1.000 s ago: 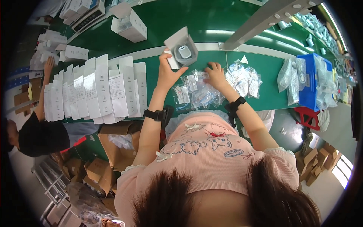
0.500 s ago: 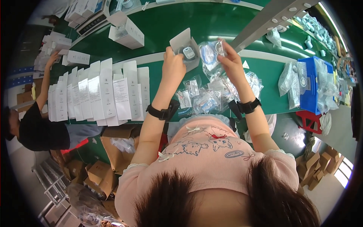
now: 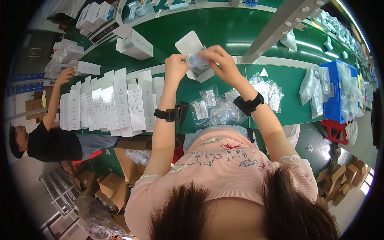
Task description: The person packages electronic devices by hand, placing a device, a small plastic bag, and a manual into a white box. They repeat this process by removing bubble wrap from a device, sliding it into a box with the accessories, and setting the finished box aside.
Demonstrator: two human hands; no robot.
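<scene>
Above the open white box point(image 3: 195, 56), both hands point(image 3: 176, 66) point(image 3: 224, 64) pinch a clear bag point(image 3: 197, 61); loose grip risks dropping it toward six o'clock.

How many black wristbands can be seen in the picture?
2: one wristband on the person's left forearm, one wristband on the right forearm. Others may be hidden.

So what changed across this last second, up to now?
The right hand lifted a clear bagged part off the pile of small bags and met the left hand over the open white box; both now hold it. The row of white cartons stayed put.
</scene>
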